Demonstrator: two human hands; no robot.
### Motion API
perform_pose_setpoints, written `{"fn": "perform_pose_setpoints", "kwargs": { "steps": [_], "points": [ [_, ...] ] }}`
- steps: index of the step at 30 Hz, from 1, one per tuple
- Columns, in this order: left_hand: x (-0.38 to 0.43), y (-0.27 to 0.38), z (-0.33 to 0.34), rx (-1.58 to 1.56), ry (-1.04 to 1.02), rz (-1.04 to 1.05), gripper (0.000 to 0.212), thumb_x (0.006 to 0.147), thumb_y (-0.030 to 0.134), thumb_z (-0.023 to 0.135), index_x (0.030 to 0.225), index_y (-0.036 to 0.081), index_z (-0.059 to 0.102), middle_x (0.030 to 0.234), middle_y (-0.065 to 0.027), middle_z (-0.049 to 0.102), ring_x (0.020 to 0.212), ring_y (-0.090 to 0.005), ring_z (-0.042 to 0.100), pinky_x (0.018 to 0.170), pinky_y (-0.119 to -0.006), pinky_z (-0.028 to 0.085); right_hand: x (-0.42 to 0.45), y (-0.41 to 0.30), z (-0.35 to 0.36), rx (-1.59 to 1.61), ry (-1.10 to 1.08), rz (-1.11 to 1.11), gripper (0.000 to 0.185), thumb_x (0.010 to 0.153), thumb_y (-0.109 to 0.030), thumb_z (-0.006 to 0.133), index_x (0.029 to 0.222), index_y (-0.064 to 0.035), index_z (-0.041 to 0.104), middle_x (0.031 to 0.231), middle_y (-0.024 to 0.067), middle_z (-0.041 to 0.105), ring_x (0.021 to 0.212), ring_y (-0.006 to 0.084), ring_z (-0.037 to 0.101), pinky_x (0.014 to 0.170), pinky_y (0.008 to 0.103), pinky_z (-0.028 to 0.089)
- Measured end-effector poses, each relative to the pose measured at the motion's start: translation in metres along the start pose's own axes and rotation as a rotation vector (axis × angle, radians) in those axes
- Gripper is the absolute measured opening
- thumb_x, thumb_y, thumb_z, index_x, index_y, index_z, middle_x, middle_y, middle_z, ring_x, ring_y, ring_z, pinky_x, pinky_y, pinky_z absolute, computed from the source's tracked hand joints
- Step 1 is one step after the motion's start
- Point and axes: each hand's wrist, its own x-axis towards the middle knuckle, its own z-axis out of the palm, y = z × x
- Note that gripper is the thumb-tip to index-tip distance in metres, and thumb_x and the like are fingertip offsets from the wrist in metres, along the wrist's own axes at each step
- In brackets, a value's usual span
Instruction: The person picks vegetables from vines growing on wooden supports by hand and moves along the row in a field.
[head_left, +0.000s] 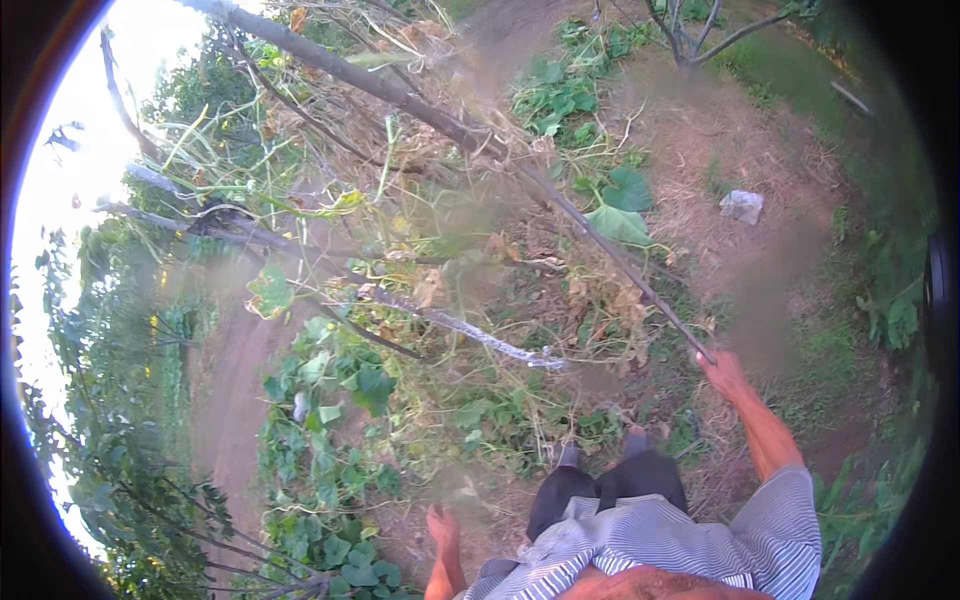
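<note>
My right hand (724, 373) is closed around the thin end of a long bare branch (615, 259), out to the right of my body. From there the branch runs up and left, with dried vines and withered leaves hanging on it. My left hand (443, 523) hangs low beside my left side, near the leafy vines on the ground; its fingers are too small and blurred to read. Before me, a second branch with a pale, whitish end (487, 339) reaches over the tangle of vines (420, 300).
Green broad-leaved vines (322, 450) spread at the left, beside a dirt path (240, 390). A crumpled whitish piece of litter (742, 206) lies on dry grass at the right. A small bare-stemmed tree (684, 49) stands at the top right. My feet are among low vines.
</note>
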Motion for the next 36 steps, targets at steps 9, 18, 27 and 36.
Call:
{"fn": "perform_pose_setpoints", "kwargs": {
  "steps": [9, 18, 27, 36],
  "points": [
    [0.001, 0.34, 0.053, -0.274, -0.865, 0.455, 0.069, 0.089, 0.035, 0.069, 0.141, -0.002, 0.044, 0.14, -0.0236, 0.051, 0.128, -0.0324, 0.051, 0.108, -0.041, 0.04, -0.089, -0.17, -0.156, -0.036, 0.072, -0.226, 0.041, 0.085, -0.042, 0.066, 0.083, -0.001, 0.064, 0.072, 0.0189, 0.064, 0.068, 0.0322, 0.063, 0.065, 0.0448, 0.049],
    [-0.071, 0.49, 0.022, -1.674, -1.456, 0.39, 0.08, 0.09, 0.045, 0.064, 0.149, 0.006, 0.028, 0.148, -0.0198, 0.038, 0.135, -0.0338, 0.042, 0.114, -0.045, 0.034, -0.226, -0.08, -0.077, -0.162, -0.237, 0.077, 0.043, 0.093, -0.044, 0.054, 0.105, -0.0061, 0.069, 0.084, 0.0194, 0.07, 0.081, 0.035, 0.069, 0.077, 0.0484, 0.054],
    [-0.059, 0.468, 0.065, -1.392, -1.553, 0.331, 0.056, 0.089, 0.02, 0.067, 0.136, 0.002, 0.042, 0.122, -0.0149, 0.057, 0.114, -0.0258, 0.057, 0.098, -0.039, 0.046, -0.348, 0.047, 0.046, -0.035, -0.258, 0.387, 0.049, 0.085, -0.054, 0.061, 0.09, -0.0071, 0.074, 0.081, 0.0214, 0.069, 0.083, 0.0367, 0.068, 0.077, 0.0446, 0.054],
    [-0.018, 0.569, -0.025, -1.273, -1.125, 0.567, 0.054, 0.095, 0.02, 0.059, 0.142, 0.007, 0.036, 0.126, -0.0131, 0.059, 0.107, -0.0266, 0.063, 0.09, -0.039, 0.053, -0.388, 0.014, 0.088, 0.374, 0.039, 0.526, 0.043, 0.084, -0.041, 0.067, 0.082, 0.0022, 0.069, 0.069, 0.0133, 0.065, 0.069, 0.0213, 0.063, 0.066, 0.0417, 0.05]
  ]
}}
